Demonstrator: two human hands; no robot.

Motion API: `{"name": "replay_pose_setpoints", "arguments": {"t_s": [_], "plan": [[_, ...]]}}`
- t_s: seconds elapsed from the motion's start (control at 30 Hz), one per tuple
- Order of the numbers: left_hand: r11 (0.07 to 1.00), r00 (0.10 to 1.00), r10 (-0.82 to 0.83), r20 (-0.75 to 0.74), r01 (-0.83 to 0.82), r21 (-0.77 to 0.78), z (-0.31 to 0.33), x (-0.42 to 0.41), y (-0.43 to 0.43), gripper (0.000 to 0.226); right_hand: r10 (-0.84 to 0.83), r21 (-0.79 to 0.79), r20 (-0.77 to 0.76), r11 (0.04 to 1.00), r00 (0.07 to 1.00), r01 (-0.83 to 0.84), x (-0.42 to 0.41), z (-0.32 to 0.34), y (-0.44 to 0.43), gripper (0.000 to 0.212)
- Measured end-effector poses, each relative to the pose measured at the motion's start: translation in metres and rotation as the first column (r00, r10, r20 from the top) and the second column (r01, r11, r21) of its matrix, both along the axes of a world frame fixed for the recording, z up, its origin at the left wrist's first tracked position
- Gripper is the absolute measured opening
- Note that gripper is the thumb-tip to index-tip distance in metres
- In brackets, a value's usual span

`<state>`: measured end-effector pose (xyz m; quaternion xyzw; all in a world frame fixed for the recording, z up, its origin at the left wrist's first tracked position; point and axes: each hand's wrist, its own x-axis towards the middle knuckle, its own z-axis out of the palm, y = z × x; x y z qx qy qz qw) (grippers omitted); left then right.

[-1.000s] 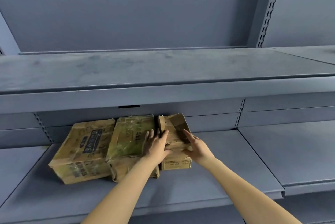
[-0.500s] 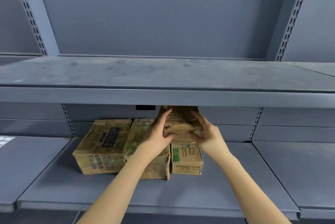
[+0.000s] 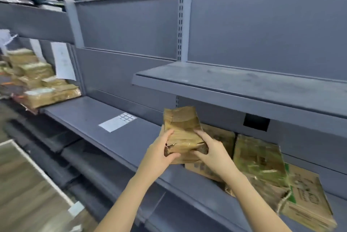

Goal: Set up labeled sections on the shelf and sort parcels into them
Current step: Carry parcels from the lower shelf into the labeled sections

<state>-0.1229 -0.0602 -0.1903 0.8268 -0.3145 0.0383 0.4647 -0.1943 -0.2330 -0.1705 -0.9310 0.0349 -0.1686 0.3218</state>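
A small brown taped parcel [image 3: 183, 132] is held up in front of the grey shelf [image 3: 120, 143]. My left hand [image 3: 159, 153] grips its lower left corner and my right hand [image 3: 212, 149] grips its lower right side. Behind and to the right, three more cardboard parcels lie on the lower shelf: a brown one [image 3: 219, 138], a green-wrapped one [image 3: 259, 158] and a printed one [image 3: 304, 194]. A white label sheet [image 3: 117, 122] with a grid of stickers lies flat on the shelf to the left.
An upper shelf board [image 3: 244, 85] overhangs the parcels. Far left, a pile of several parcels [image 3: 37, 83] sits on the shelf beside a hanging white paper [image 3: 62, 61]. Wooden flooring [image 3: 22, 190] shows at the bottom left.
Both hands lifted the small parcel off the row and carried it out from under the upper shelf. My view has swung left, so the label sheet and far parcel pile now show.
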Motion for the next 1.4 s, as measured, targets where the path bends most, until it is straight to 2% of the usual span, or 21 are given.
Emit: {"name": "replay_pose_setpoints", "arguments": {"t_s": [0.13, 0.3, 0.43, 0.57, 0.83, 1.07, 1.23, 1.4], "plan": [[0.985, 0.985, 0.172, -0.008, -0.172, -0.004, -0.004, 0.034, 0.106, 0.071, 0.187, 0.018, 0.005, 0.982, 0.982, -0.187, 0.064, -0.003, 0.094, 0.065], [0.929, 0.928, 0.371, 0.029, -0.371, -0.013, -0.009, 0.069, 0.236, 0.073, 0.393, 0.107, 0.014, 0.914, 0.919, -0.392, 0.134, -0.008, 0.216, 0.064], [0.874, 0.873, 0.485, 0.042, -0.486, -0.002, -0.014, 0.093, 0.323, 0.076, 0.507, 0.166, 0.024, 0.848, 0.862, -0.503, 0.178, -0.012, 0.303, 0.065], [0.813, 0.813, 0.582, 0.019, -0.582, 0.008, -0.013, 0.118, 0.387, 0.077, 0.608, 0.15, 0.038, 0.781, 0.793, -0.606, 0.221, -0.012, 0.367, 0.064], [0.68, 0.68, 0.734, -0.005, -0.734, 0.002, -0.026, 0.203, 0.469, 0.076, 0.736, 0.164, 0.003, 0.667, 0.677, -0.727, 0.347, -0.02, 0.463, 0.066], [0.554, 0.554, 0.832, 0.023, -0.832, -0.026, -0.012, 0.343, 0.549, 0.078, 0.828, 0.188, 0.049, 0.542, 0.558, -0.819, 0.51, -0.01, 0.555, 0.065], [0.509, 0.507, 0.86, 0.059, -0.86, -0.025, 0.017, 0.44, 0.599, 0.08, 0.862, 0.17, 0.083, 0.481, 0.499, -0.86, 0.619, 0.015, 0.611, 0.064], [0.473, 0.474, 0.878, 0.075, -0.881, 0.03, 0.022, 0.498, 0.655, 0.079, 0.885, 0.194, 0.089, 0.435, 0.457, -0.879, 0.687, 0.011, 0.671, 0.064]]}}
